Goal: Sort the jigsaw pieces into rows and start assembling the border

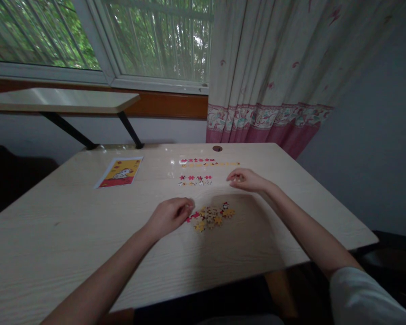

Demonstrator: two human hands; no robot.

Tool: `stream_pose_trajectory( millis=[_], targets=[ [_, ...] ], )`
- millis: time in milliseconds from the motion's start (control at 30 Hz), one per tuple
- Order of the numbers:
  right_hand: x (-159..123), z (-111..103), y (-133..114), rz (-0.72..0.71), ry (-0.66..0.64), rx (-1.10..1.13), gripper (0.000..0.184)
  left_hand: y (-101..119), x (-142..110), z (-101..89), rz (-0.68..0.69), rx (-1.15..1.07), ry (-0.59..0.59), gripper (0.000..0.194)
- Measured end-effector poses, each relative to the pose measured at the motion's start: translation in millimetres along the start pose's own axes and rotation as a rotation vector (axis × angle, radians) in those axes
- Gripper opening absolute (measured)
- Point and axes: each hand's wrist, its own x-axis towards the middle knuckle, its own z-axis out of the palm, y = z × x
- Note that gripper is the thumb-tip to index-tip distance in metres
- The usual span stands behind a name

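A loose pile of jigsaw puzzle pieces (211, 216), some yellow, some red and some showing pale backs, lies near the middle of the table. My left hand (172, 215) is curled at the pile's left edge, close to a red piece (193, 216); what its fingers hold, if anything, is hidden. Farther back, my right hand (247, 180) hovers to the right of the sorted rows. Its fingers are curled around a small pale puzzle piece. Red pieces (196, 160) form the back row, with yellow pieces (196, 165) just before it. Nearer lie short rows of red (191, 178) and white pieces (200, 183).
A yellow and red picture sheet (122, 172) with a white cartoon animal lies at the back left of the wooden table (88, 234). Behind it a raised shelf (64, 100) stands on black legs. A round cable hole (217, 148) sits near the back edge, by the curtain (250, 90).
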Motion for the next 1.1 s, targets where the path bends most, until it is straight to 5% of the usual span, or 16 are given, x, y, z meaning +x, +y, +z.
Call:
stream_pose_trajectory(
  millis=[133, 433, 800, 1100],
  targets=[
    [-11, 13, -32, -0.122, -0.305, 0.047, 0.027, 1, 0, -1.0, -0.002, -0.003, 0.002, 0.017],
    [-13, 17, -45, -0.155, -0.347, -0.001, 0.012, 2, 0, -1.2, -0.002, 0.011, 0.001, 0.017],
    [-11, 30, -50, -0.043, -0.129, 0.049, 0.009, 9, 0, 1.0, -0.002, -0.071, 0.009, 0.022],
    [-11, 67, -96, -0.003, 0.067, 0.498, 0.011, 15, 2, 6.1, -0.05, -0.27, 0.023, 0.024]
  ],
)
